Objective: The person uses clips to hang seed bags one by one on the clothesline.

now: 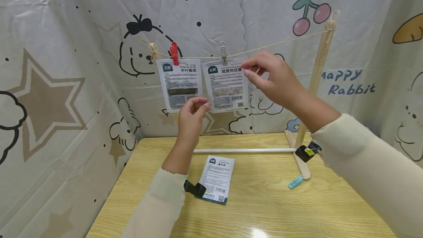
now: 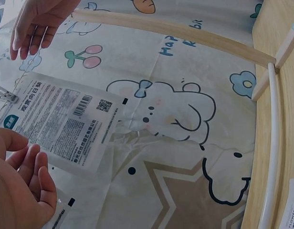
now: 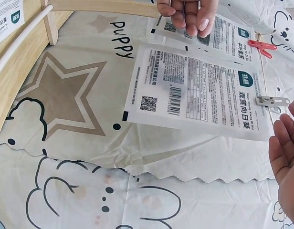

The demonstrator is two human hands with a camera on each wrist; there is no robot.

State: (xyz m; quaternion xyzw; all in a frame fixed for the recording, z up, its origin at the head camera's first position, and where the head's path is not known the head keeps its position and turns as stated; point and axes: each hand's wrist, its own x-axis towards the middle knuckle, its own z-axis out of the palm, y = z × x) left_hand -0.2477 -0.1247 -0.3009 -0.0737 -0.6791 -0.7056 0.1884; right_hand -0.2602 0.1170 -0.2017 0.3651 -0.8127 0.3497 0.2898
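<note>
Two white seed packets hang side by side from a string point(image 1: 281, 45). A red clothespin point(image 1: 174, 53) clips the left packet point(image 1: 180, 78); a grey clothespin point(image 1: 223, 53) clips the right packet point(image 1: 226, 96). My right hand point(image 1: 272, 74) is by the right packet's upper right corner, fingers loosely bent; the left wrist view shows it apart from the packet. My left hand point(image 1: 192, 118) is near the lower edges of both packets, fingers relaxed and holding nothing. A third packet point(image 1: 218, 175) lies on the table. Nearby lies a blue clothespin point(image 1: 295, 181).
The string runs between wooden posts, the right post point(image 1: 318, 69) standing on a wooden foot point(image 1: 302, 164). A white rod point(image 1: 244, 150) runs low across the frame. Behind the wooden table point(image 1: 264, 208) hangs a printed cloth point(image 1: 211, 6).
</note>
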